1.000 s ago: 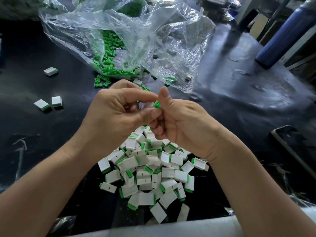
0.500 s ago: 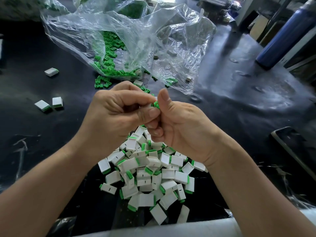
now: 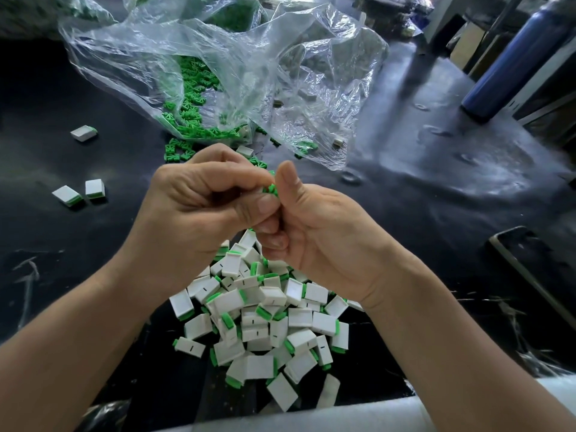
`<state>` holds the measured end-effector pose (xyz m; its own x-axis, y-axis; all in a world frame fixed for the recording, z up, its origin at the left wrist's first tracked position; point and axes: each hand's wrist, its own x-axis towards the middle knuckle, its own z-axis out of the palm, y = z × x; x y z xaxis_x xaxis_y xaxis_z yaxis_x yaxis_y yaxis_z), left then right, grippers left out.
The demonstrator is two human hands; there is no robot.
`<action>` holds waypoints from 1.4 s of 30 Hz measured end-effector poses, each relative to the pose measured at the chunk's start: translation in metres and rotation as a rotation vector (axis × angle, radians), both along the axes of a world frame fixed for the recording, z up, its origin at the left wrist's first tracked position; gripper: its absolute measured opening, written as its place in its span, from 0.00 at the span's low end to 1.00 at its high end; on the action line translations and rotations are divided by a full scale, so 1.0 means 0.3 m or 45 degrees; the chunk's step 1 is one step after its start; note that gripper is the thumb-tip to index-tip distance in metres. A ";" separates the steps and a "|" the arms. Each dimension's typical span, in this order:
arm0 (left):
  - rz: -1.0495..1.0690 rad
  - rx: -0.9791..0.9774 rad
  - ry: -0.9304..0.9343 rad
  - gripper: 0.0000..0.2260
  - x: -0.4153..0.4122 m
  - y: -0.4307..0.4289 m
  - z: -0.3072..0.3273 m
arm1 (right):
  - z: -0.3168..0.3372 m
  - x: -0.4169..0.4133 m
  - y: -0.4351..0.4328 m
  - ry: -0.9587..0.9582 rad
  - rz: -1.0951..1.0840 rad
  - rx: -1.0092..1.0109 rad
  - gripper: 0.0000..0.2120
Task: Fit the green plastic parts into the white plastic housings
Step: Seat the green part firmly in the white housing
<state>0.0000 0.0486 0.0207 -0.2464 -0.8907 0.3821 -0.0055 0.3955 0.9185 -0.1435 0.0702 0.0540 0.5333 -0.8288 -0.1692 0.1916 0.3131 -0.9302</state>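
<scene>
My left hand (image 3: 199, 210) and my right hand (image 3: 314, 226) meet above the table, fingers curled and pressed together. A small green plastic part (image 3: 270, 189) shows between my left fingertips and my right thumb; both hands pinch it. Whether a white housing sits inside either palm is hidden. Below my hands lies a pile of white housings with green parts fitted (image 3: 265, 319). Loose green parts (image 3: 190, 110) lie in and beside a clear plastic bag (image 3: 237, 67) further back.
Three fitted housings lie apart at the left: one (image 3: 83, 133) far, a pair (image 3: 79, 192) nearer. A blue bottle (image 3: 511, 60) stands at the back right. A dark phone-like slab (image 3: 530, 263) lies at the right. The table is black.
Both hands stayed joined and drifted slightly toward me and left. My left fingers closed tighter over the green part, so less of it shows.
</scene>
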 end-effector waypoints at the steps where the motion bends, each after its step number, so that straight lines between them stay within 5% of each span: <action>1: -0.002 -0.011 -0.012 0.14 0.003 -0.002 -0.002 | -0.002 0.003 0.000 -0.020 0.002 0.002 0.16; 10: -0.035 0.052 0.024 0.10 -0.011 0.028 0.041 | -0.014 -0.012 -0.030 -0.034 0.065 0.143 0.24; 14: -0.080 0.140 0.205 0.11 -0.013 0.037 0.050 | -0.013 -0.023 -0.028 -0.036 0.055 0.132 0.19; 22: -0.055 0.183 0.167 0.11 -0.027 0.044 0.058 | -0.022 -0.017 -0.029 0.061 0.008 0.107 0.19; 29: -0.042 0.130 -0.058 0.05 -0.012 0.039 0.045 | -0.030 -0.017 -0.029 0.151 -0.013 0.104 0.19; 42: 0.067 -0.024 -0.246 0.09 -0.019 0.054 0.054 | -0.024 0.002 -0.005 0.259 -0.091 0.047 0.15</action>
<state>-0.0058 0.0647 0.0368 -0.2702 -0.8974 0.3488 -0.2024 0.4071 0.8907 -0.1428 0.0687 0.0468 0.4249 -0.8548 -0.2980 0.0241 0.3397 -0.9402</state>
